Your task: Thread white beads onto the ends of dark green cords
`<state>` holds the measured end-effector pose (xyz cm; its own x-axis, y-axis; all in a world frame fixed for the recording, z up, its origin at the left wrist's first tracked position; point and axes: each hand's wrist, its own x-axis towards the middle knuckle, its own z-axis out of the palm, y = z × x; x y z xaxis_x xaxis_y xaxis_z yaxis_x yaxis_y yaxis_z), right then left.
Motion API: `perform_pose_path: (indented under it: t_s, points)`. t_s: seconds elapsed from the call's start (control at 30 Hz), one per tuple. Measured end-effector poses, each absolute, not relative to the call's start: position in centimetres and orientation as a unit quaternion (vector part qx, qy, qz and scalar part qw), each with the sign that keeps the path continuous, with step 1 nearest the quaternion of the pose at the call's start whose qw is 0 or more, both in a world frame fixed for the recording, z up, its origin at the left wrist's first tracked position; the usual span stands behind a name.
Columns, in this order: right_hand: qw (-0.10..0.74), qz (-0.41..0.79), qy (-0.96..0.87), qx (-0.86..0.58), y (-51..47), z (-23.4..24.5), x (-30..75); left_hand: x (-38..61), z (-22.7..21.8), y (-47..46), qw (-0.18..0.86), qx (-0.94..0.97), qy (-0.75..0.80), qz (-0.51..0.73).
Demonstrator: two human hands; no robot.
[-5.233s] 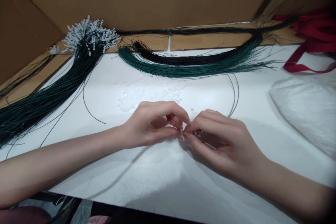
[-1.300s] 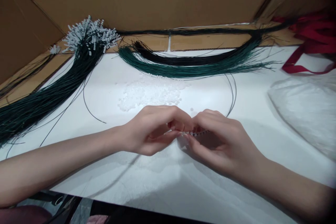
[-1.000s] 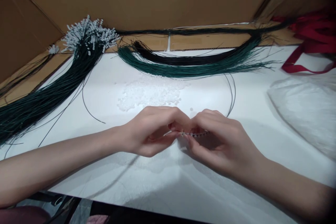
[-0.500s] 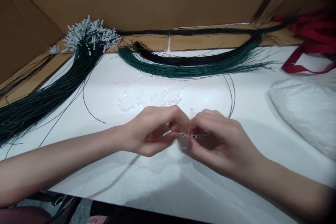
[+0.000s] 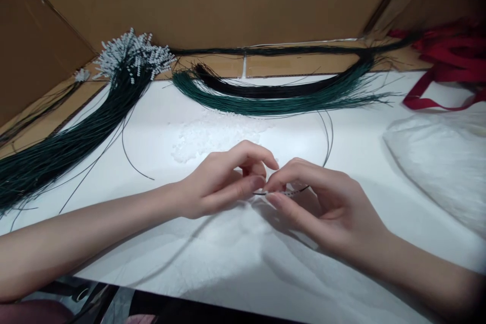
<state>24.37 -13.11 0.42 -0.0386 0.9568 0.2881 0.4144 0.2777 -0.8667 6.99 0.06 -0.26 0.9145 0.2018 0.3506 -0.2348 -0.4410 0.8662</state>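
Observation:
My right hand [image 5: 326, 195] pinches a thin dark wire [image 5: 260, 194] between thumb and fingertips. Small white beads [image 5: 292, 193] are strung along this wire beneath the curled right fingers. Close by on the left is my left hand [image 5: 231, 179], its thumb against the curled fingers and its index finger raised toward the right hand. The bare end of the wire reaches to just below the left thumb. Whatever may be between the left fingertips is hidden. Loose white beads [image 5: 212, 136] lie spread on the white table [image 5: 170, 243] beyond the hands.
At left lies a thick bundle of dark green wires [image 5: 94, 116] tipped with white bead clusters [image 5: 132, 55]. More green wires [image 5: 258, 105] and black wires [image 5: 266, 91] curve along the back. Red ribbon [image 5: 451, 71] and a clear plastic bag [image 5: 440, 162] are at right. Cardboard walls [image 5: 246, 0] enclose the back.
My left hand's index finger has lifted and its fingertips have parted a little from the right hand, exposing the wire's end. The right hand keeps its pinch on the beaded wire.

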Motion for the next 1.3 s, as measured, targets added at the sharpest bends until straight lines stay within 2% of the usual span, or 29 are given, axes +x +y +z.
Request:
perform_pose_path:
  t_s: [0.37,0.53,0.77,0.93,1.3]
  points:
    - [0.475,0.326,-0.634,-0.516,-13.0,0.0,24.2,7.4,-0.5,-0.1,0.455,0.860,-0.049,0.226]
    - [0.478,0.362,-0.619,-0.507,-13.1,-0.1,23.9,7.8,-0.6,-0.3,0.357,0.905,-0.097,0.210]
    - [0.491,0.391,-0.591,-0.507,-13.2,0.2,23.9,7.9,-1.1,0.1,0.441,0.859,-0.122,0.230]
    - [0.487,0.391,-0.596,-0.504,-13.4,-0.1,24.0,7.4,-1.2,-0.2,0.522,0.823,-0.056,0.216]
    - [0.500,0.441,-0.565,-0.487,-13.3,0.1,23.8,7.6,-1.3,-0.2,0.508,0.834,-0.060,0.208]
